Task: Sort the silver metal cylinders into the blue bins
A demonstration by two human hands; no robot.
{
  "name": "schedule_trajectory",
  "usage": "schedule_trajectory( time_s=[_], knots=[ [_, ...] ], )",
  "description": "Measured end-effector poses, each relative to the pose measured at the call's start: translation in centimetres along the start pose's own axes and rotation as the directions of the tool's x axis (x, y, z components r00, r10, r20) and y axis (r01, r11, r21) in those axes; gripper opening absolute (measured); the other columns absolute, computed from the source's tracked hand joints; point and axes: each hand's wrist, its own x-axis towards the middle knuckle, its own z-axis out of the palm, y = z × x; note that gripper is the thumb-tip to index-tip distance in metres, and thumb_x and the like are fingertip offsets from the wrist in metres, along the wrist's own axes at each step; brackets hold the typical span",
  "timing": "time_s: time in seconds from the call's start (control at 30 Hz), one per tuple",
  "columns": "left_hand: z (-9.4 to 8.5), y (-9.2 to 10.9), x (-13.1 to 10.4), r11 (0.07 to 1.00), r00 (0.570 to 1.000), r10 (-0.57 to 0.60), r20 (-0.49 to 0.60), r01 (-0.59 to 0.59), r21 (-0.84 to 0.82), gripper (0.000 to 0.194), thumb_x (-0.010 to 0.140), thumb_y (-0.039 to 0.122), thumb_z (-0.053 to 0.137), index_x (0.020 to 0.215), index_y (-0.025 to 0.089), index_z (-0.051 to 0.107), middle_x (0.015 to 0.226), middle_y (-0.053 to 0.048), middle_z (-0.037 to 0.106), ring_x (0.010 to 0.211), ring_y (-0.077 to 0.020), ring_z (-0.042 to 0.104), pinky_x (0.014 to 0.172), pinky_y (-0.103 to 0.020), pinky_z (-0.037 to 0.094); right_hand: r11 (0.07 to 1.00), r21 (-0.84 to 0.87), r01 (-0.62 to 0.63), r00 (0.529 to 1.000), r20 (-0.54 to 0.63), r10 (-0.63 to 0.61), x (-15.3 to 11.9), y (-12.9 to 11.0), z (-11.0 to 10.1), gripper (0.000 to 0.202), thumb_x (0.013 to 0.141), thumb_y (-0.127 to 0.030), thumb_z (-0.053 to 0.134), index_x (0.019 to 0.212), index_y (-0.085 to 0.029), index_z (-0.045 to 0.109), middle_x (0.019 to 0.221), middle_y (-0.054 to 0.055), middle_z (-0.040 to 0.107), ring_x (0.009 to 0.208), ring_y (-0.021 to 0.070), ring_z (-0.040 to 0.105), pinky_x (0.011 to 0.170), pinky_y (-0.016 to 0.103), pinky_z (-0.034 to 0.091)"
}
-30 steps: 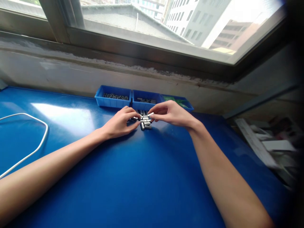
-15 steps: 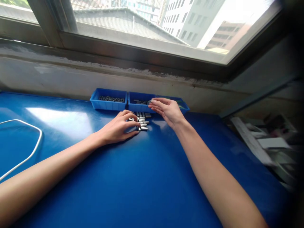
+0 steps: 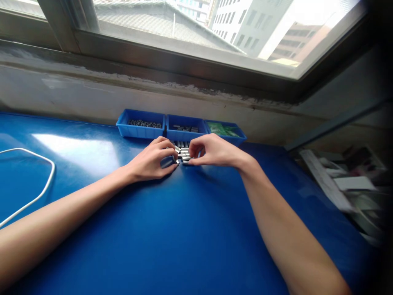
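Several short silver metal bars (image 3: 184, 150) lie grouped on the blue table in front of the bins. My left hand (image 3: 153, 159) rests at the left side of the group, its thumb and index finger closed on one small metal bar (image 3: 176, 161). From the right, my right hand (image 3: 215, 150) reaches down with thumb and fingers pinched at the end of another metal bar (image 3: 186, 162) at the near edge of the group. The fingers of this hand partly hide the bars on that side.
Three blue bins stand in a row against the wall: a left bin (image 3: 123, 128) with small dark parts, a middle bin (image 3: 184, 133) with metal pieces, and a right bin (image 3: 241, 137) with green packets. A white cable (image 3: 50, 176) curves across the left table.
My right hand has come down from the middle bin to the near right edge of the metal bars. My left hand stays beside the group, with a bar now showing between thumb and finger.
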Motion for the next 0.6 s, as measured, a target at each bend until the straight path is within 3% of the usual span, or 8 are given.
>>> schedule_trajectory(
  time_s=[0.17, 0.37, 0.47, 0.6],
  knots=[
    [0.1, -0.4, 0.0, 1.0, 1.0, 0.003, 0.006, -0.003, 0.028, 0.013, 0.089, 0.03, 0.065, 0.094, 0.02, 0.07, 0.097, -0.009, 0.069, 0.104, -0.0255, 0.054, 0.096, -0.04, 0.049, 0.989, -0.145, 0.024, 0.999, 0.038, -0.019, 0.6, -0.2, 1.1, 0.01, 0.07, -0.023, 0.073, 0.067, -0.02, 0.064, 0.069, -0.001, 0.069, 0.064, 0.0143, 0.059, 0.057, 0.025, 0.04],
    [0.3, -1.2, -0.1, 0.996, 1.0, -0.012, -0.002, 0.013, 0.086, 0.016, 0.094, 0.032, 0.062, 0.102, 0.019, 0.069, 0.097, -0.009, 0.069, 0.101, -0.0248, 0.054, 0.093, -0.039, 0.049, 0.991, -0.134, 0.022, 0.999, 0.041, -0.016, 0.8, 0.2, 1.4, 0.005, 0.067, -0.018, 0.069, 0.066, -0.021, 0.065, 0.067, -0.001, 0.07, 0.062, 0.0141, 0.059, 0.057, 0.025, 0.04],
    [0.4, -1.5, -0.2, 0.993, 1.0, -0.024, -0.01, 0.026, 0.116, 0.018, 0.095, 0.03, 0.061, 0.106, 0.019, 0.069, 0.096, -0.009, 0.069, 0.1, -0.025, 0.054, 0.092, -0.039, 0.048, 0.997, -0.075, 0.025, 0.999, 0.032, -0.022, 0.6, 0.3, 1.4, 0.006, 0.065, -0.017, 0.07, 0.066, -0.021, 0.065, 0.065, -0.003, 0.069, 0.061, 0.0134, 0.06, 0.057, 0.024, 0.041],
    [0.5, -1.4, -0.2, 0.993, 1.0, -0.018, -0.024, 0.021, 0.12, 0.019, 0.094, 0.031, 0.061, 0.107, 0.019, 0.07, 0.097, -0.009, 0.069, 0.1, -0.0252, 0.054, 0.091, -0.04, 0.049, 0.989, 0.145, 0.006, 1.0, 0.008, -0.008, 0.5, 0.4, 1.3, 0.008, 0.066, -0.022, 0.074, 0.073, -0.02, 0.069, 0.071, -0.002, 0.071, 0.067, 0.0149, 0.065, 0.061, 0.023, 0.047]
  ],
)
